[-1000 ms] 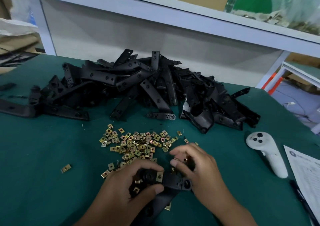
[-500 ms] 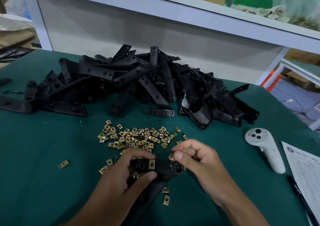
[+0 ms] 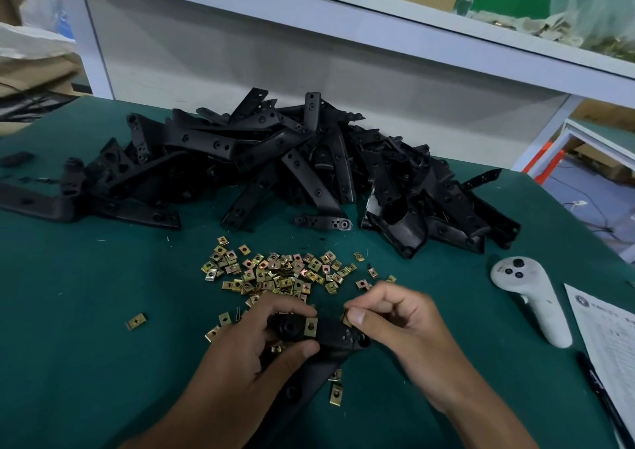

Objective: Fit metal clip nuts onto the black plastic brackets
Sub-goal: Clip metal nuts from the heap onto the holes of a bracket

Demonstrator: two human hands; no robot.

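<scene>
My left hand (image 3: 254, 342) grips a black plastic bracket (image 3: 330, 335) near the table's front, thumb under it and fingers over its top. A brass clip nut (image 3: 311, 327) sits fitted on the bracket. At the bracket's right end, my right hand (image 3: 395, 314) pinches a second clip nut (image 3: 346, 318) between thumb and forefinger; most of that nut is hidden. Just beyond the hands lies a loose heap of clip nuts (image 3: 275, 273). A big pile of black brackets (image 3: 292, 170) fills the back of the table.
A white handheld controller (image 3: 529, 297) lies to the right, with a printed sheet (image 3: 608, 338) and a black pen (image 3: 601, 393) at the right edge. Stray clip nuts lie at the left (image 3: 136, 321) and near the front (image 3: 335, 394). A white shelf frame (image 3: 343, 25) backs the green table (image 3: 86, 345).
The left hand has turned the bracket so the fitted nut faces up. The right hand has lifted off the bracket's end and now pinches a nut at it.
</scene>
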